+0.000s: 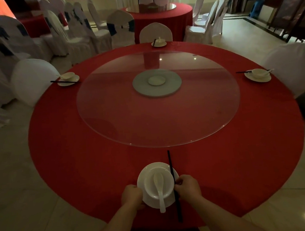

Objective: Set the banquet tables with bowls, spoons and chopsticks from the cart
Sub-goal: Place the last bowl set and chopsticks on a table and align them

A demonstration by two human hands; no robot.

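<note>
**Left hand [131, 194] on the plate [153, 165], right hand [187, 188] on the chopsticks [170, 164]**

Left hand grips the near-left rim of the white plate, fingers curled against its edge. The right hand sits at the plate's right side, fingers curled in and pinching the pair of black chopsticks about midway along their length. The chopsticks lie across the right edge of the plate, tips pointing toward the middle of the table [77, 139] and the other ends reaching past the table's near edge.

A white bowl [150, 184] stands on the plate, and a white spoon [158, 181] rests in it with the handle running out over the near rim toward the person. This setting sits at the near edge of the round, red-clothed table.

A glass turntable [159, 114] covers the centre. Three more place settings lie at the left [68, 79], far [158, 42] and right [258, 75] edges, each a plate with bowl, spoon and chopsticks. White-covered chairs [34, 79] stand around the table.
</note>
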